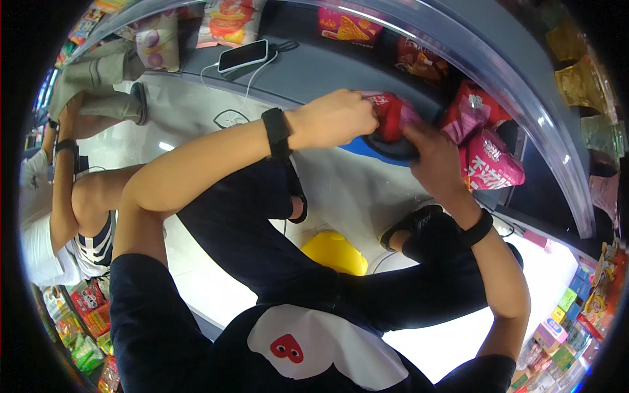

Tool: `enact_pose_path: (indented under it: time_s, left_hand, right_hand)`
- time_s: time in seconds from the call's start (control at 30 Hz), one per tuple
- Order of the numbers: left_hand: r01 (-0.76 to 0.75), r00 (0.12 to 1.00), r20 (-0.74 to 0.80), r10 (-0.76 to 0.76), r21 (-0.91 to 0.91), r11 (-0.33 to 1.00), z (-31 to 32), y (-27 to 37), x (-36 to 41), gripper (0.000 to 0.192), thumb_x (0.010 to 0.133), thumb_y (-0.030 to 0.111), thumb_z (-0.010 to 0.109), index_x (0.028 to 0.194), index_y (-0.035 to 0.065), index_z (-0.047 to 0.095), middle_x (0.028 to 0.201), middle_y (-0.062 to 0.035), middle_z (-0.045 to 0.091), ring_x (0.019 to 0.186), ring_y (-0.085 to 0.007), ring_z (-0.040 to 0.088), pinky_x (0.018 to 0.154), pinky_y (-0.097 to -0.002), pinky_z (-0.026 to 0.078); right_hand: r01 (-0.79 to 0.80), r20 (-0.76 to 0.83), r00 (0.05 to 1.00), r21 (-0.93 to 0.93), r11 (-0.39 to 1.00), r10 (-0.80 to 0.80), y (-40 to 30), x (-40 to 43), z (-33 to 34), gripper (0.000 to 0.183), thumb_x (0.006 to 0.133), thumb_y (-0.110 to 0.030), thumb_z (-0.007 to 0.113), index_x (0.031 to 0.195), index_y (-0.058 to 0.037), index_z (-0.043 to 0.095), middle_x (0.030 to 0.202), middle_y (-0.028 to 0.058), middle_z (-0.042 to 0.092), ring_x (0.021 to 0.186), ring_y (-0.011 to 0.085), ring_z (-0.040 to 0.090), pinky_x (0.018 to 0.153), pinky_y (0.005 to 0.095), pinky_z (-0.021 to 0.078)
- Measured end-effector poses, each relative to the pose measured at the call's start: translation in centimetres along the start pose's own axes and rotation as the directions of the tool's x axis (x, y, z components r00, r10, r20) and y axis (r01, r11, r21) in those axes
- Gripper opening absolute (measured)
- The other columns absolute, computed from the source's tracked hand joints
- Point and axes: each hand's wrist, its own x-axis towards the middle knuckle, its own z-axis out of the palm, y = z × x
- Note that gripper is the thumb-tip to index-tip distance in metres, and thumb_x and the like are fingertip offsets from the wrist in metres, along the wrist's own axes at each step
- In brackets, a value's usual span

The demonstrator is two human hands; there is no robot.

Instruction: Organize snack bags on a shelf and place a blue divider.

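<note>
My left hand (339, 118) is curled into a fist at the left edge of a red and pink snack bag (390, 115). On the bag's right side, the thumb and fingers of my right hand (437, 159) pinch it. Part of the bag is hidden by both hands. Just below it a dark curved thing (390, 148) shows, with a blue edge (366, 149) under it; I cannot tell what these are. To the right of my right hand are a pink snack bag (491, 162) and a red and pink bag (474, 110), both on the grey shelf.
A phone (243, 56) with a white cable lies on the grey shelf ledge (304, 73). A clear curved plastic rim (535, 118) arches over the shelf. Between my feet is a yellow plastic thing (336, 253). Another person (64, 216) sits close on the left.
</note>
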Motion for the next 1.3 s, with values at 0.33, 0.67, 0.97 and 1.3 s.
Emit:
enact_pose_path:
  time_s: [0.33,0.67,0.97,1.3]
  left_hand:
    - [0.177,0.943,-0.239,-0.233,-0.233,0.956,0.2,-0.1,1.4,0.035,0.076,0.009,0.059,0.110,0.0005,0.060,0.109,-0.0185,0.064,0.094,-0.0361,0.062,0.079,-0.0437,0.051]
    - [0.200,0.972,-0.125,-0.198,0.004,0.980,1.5,-1.7,1.6,0.041,0.089,0.017,0.054,0.127,0.0044,0.053,0.121,-0.0209,0.060,0.102,-0.0357,0.060,0.085,-0.0422,0.049]
    - [0.243,0.957,-0.117,-0.265,-0.175,0.954,1.6,-2.8,4.8,0.073,0.071,0.052,0.069,0.130,0.0110,0.056,0.137,-0.0232,0.050,0.117,-0.0376,0.056,0.093,-0.0462,0.048]
    - [0.126,0.992,0.048,-0.117,-0.330,0.936,-0.4,-4.2,7.5,0.044,0.082,0.025,0.070,0.122,0.0072,0.062,0.084,-0.0212,0.068,0.077,-0.0302,0.068,0.070,-0.0387,0.054]
  right_hand:
    - [-0.240,-0.287,0.935,-0.079,0.968,0.208,0.8,-0.4,-1.7,0.037,0.065,-0.007,0.077,0.100,-0.0094,0.063,0.097,0.0098,0.066,0.092,0.0271,0.062,0.083,0.0367,0.0456]
    - [-0.252,-0.250,0.797,0.690,0.679,0.550,3.2,0.8,-0.8,0.029,0.069,0.006,0.072,0.091,-0.0022,0.054,0.078,0.0067,0.056,0.079,0.0145,0.053,0.076,0.0272,0.0441]
    - [-0.121,-0.263,0.924,0.491,0.863,0.278,3.7,1.0,-0.6,0.026,0.067,0.011,0.066,0.084,-0.0013,0.050,0.071,0.0079,0.048,0.071,0.0132,0.048,0.070,0.0241,0.0428]
    - [-0.059,-0.444,0.879,0.265,0.963,0.176,1.9,0.7,-1.5,0.028,0.065,0.013,0.059,0.089,0.0000,0.052,0.084,0.0162,0.058,0.083,0.0369,0.057,0.078,0.0338,0.0457]
